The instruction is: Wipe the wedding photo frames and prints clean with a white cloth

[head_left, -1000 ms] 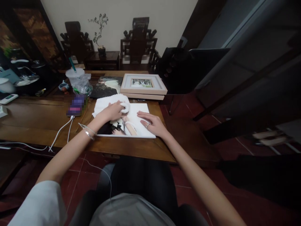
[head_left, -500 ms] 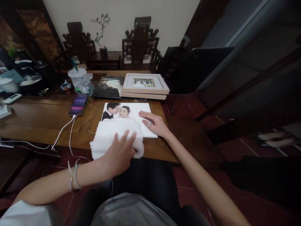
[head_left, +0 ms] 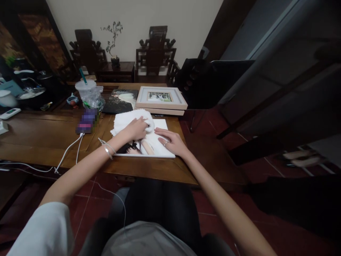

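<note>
A white photo print [head_left: 160, 147] of a couple lies flat near the front of the wooden table [head_left: 39, 135]. My left hand [head_left: 137, 128] presses a white cloth [head_left: 125, 119] onto the far part of the print, fingers curled over the bunched cloth. My right hand [head_left: 170, 141] lies flat on the print's right side, fingers stretched out, a ring on one finger. Bracelets sit on my left wrist.
Behind the print lie a dark photo panel [head_left: 120, 101] and two stacked pale picture frames [head_left: 160, 99]. A plastic cup with a straw [head_left: 85, 89], a crumpled bag, a phone [head_left: 85, 122] on a white cable [head_left: 66, 153] stand left. Dark chairs line the back wall.
My left hand has pushed the cloth from the print's near edge back up to its far part, uncovering the lower picture. My right hand stays flat on the print.
</note>
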